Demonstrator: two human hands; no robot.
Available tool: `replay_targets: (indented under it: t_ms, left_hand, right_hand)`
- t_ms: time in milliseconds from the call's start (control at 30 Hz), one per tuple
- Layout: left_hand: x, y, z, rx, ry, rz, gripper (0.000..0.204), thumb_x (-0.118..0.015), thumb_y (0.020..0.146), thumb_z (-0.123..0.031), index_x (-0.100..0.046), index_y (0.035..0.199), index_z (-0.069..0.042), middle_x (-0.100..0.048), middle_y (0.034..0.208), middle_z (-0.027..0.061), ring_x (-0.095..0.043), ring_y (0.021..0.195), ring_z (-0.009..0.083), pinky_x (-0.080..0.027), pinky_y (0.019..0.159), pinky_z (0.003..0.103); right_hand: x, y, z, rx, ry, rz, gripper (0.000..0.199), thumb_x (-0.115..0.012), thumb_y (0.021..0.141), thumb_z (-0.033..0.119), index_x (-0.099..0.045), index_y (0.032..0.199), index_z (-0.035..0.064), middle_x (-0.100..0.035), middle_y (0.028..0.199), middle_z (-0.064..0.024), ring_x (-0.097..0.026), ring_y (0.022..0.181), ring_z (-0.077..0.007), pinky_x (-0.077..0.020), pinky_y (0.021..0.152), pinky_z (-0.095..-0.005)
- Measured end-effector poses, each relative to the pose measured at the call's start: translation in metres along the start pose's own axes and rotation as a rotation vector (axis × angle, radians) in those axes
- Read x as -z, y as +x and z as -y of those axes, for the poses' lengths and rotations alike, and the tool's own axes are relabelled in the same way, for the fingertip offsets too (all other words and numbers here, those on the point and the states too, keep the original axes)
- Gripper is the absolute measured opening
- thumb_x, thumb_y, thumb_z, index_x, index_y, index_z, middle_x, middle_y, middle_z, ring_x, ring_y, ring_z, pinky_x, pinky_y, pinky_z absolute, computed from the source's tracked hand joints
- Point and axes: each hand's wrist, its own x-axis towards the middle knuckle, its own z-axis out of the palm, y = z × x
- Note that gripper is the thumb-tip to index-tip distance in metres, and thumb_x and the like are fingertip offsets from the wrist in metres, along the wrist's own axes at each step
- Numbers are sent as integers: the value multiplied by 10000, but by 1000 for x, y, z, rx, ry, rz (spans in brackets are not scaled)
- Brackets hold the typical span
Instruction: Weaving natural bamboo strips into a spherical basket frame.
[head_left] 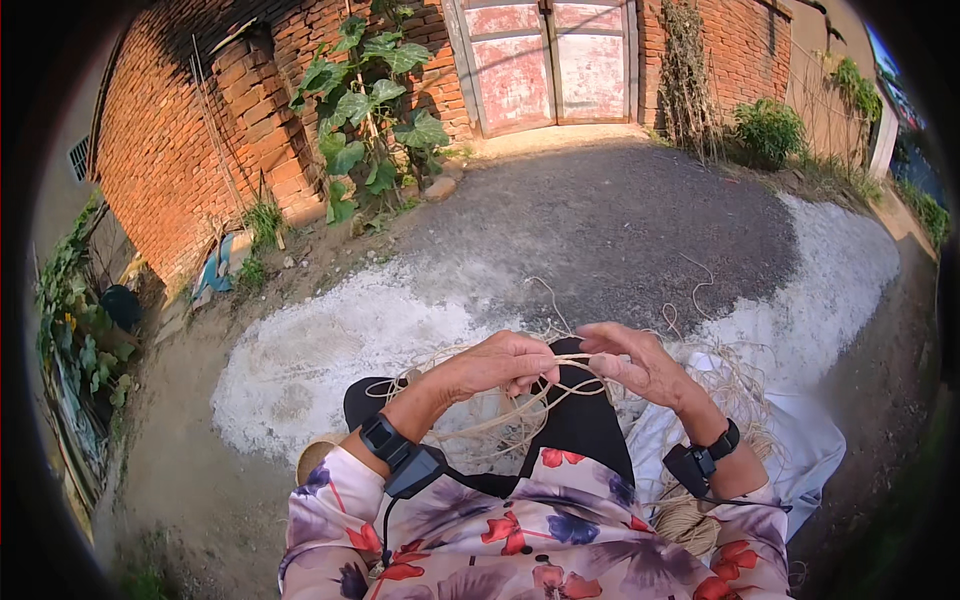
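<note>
Both hands are up over the lap, and the pale cord (573, 357) stretches between them, just above the black trousers (588, 425)! The left hand (505, 362) has its fingers curled in, thumb and forefinger pinched tight on the cord. Across from it, the right hand (637, 368) is partly open, fingers reaching out above the thumb with a gap between; the cord runs right up to that thumb, but whether it is hooked there, I can't tell. Loops droop below the hands, and a loose tangle (500, 425) spreads around the knees. Over on the right, more strands lie across a white sheet (805, 425), with a thick bundle (685, 525) beside the flowered shirt (570, 530). Out front, a worn red-and-white gate (550, 70) stands shut in the brick wall (160, 150).
</note>
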Motion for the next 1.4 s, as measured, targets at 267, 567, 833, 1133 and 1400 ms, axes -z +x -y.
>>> replay_targets:
  t_ms: [267,567,833,1133,1400]
  left_hand:
    - [20,-11,16,-65,-172,33,321,-526,967,-313,-646,897,-24,-509,629,-28,-486,586,76,-402,611,217]
    - [25,-17,29,-58,-52,13,323,-546,957,-323,-646,915,-19,-512,645,-30,-505,630,70,-422,628,222]
    - [10,-2,8,-31,-6,72,318,-538,951,-302,-654,942,-6,-562,722,-6,-529,671,83,-435,665,232]
    - [68,-45,29,-199,-46,-437,336,-562,942,-294,-612,1150,-35,-619,1035,43,-564,969,135,-429,893,272]
    - [36,-89,89,-30,687,-455,321,-642,864,-274,-638,1093,-50,-668,918,110,-633,843,227,-489,769,332]
  right_hand:
    - [118,-38,-19,-94,598,-528,243,-524,974,256,-533,805,81,-284,525,95,-224,430,-16,-191,399,-205]
    - [215,-88,-91,-463,-1065,-775,430,-582,898,409,-601,1047,6,-632,912,-125,-624,844,-256,-479,746,-382]
    - [-20,8,9,241,-366,10,366,-556,914,348,-586,1078,23,-593,879,-102,-573,796,-268,-439,732,-365]
    - [84,-24,40,-3,353,-569,300,-497,985,289,-500,752,100,-305,547,97,-225,458,-6,-173,424,-213]
    - [93,-6,-6,-78,327,-583,302,-510,976,311,-532,769,91,-314,530,91,-249,454,-15,-189,423,-222]
